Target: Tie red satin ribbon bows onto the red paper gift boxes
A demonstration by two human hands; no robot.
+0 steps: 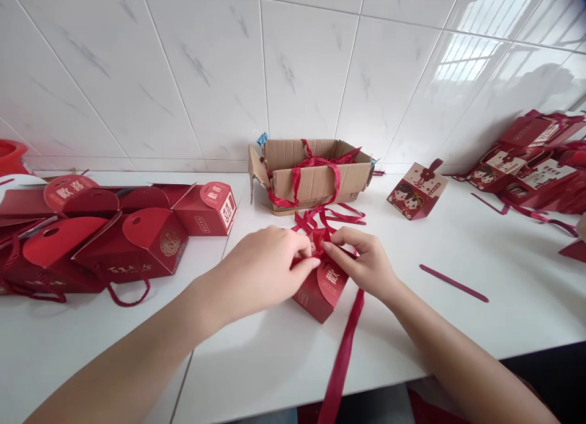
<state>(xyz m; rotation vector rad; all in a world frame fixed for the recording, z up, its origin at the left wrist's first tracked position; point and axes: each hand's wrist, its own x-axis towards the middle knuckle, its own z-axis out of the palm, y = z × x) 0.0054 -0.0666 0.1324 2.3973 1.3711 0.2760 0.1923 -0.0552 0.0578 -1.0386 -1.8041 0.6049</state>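
A small red gift box point(320, 290) with white characters sits on the white table point(256, 357) in front of me. My left hand point(265, 268) and my right hand point(364, 262) meet over its top, fingers pinched on a dark red ribbon point(343, 357) at the box's handle. The ribbon's long tail runs down past the table's front edge.
An open cardboard box point(311, 174) draped with red ribbons stands against the tiled wall behind. Several open red gift boxes point(114, 235) lie at left. One finished box point(416, 192) and a pile of more boxes point(531, 161) are at right. A loose ribbon strip point(453, 283) lies nearby.
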